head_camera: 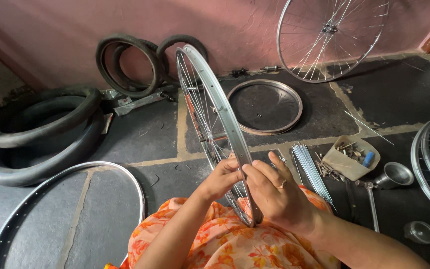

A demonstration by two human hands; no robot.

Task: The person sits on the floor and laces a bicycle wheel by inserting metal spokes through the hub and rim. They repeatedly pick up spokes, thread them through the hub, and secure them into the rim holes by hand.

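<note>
At the rim's near edge, my fingers (255, 172) of the right hand (274, 192) are curled over the silver wheel (215, 129), thumb and forefinger pinching its metal band, so that hand is clamped on it. The left hand (222, 177) sits just beside, its fingers tucked in among the spokes (200, 114) against the inner face of the rim; they look closed on something small there, though I can't make out what. The wheel stands upright on edge, its bottom resting in my lap on the orange flowered cloth (225, 244), its top leaning away toward the pink wall (225, 25).

My worry: the wheel is tall and held only low down, so if the right-hand pinch slackens, I judge it could roll or tip sideways toward the bare rim (265, 107) lying flat on the stone floor (140, 134). The left fingers between thin spokes could get nipped if the wheel turns. A small part dropped here would be hard to find in the folds of cloth.

Outward now: both wrists are bent inward, forearms coming up from the bottom of the view and meeting at the rim, elbows apart. Loose spokes (312, 169) and a cardboard tray of small parts (352, 157) lie near on my right, old tyres (41, 134) well apart on my left.
</note>
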